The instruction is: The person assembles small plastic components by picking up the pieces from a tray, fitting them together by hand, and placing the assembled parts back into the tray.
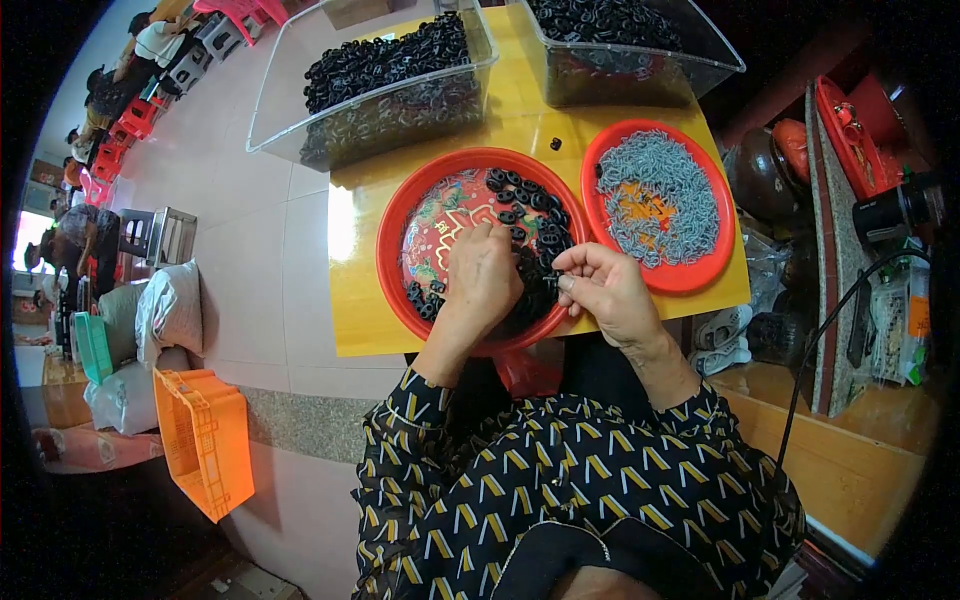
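My left hand (482,272) digs among black rings (535,215) in the red plate (392,225); my right hand (603,290) pinches one, ready for fitting.

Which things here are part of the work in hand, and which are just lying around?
In use: left hand and right hand over the red plate of black rings; red plate of grey pieces.

Lying about: orange crate, sacks, stool.

black long-sleeved top (560,480) patterned with yellow and white slanted marks, cuffs at the wrists.
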Tool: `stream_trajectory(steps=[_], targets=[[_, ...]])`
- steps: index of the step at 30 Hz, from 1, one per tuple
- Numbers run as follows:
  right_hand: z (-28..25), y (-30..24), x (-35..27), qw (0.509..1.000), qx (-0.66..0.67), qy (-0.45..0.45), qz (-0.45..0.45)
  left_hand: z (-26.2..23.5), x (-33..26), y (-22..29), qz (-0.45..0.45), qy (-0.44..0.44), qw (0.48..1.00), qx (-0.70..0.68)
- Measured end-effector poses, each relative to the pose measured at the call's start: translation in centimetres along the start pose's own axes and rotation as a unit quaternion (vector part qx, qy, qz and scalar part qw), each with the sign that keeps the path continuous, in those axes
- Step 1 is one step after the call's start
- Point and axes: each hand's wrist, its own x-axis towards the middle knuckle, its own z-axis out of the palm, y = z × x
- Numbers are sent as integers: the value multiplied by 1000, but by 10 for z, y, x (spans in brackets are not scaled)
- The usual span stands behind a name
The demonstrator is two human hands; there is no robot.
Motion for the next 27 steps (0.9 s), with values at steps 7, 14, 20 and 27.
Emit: stream_trajectory(steps=[7,14,20,27], targets=[[-4,5,4,998,54,-26,9,-17,-25,-2,-146,-17,950,-276],[18,6,5,995,69,-72,-2,-35,-51,-8,-261,-5,721,-642],[33,-5,3,994,46,-93,30,-36,-63,-14,-223,3,689,-690],[42,-8,6,996,-1,-92,23,-41,-65,-10,-230,59,626,-743]])
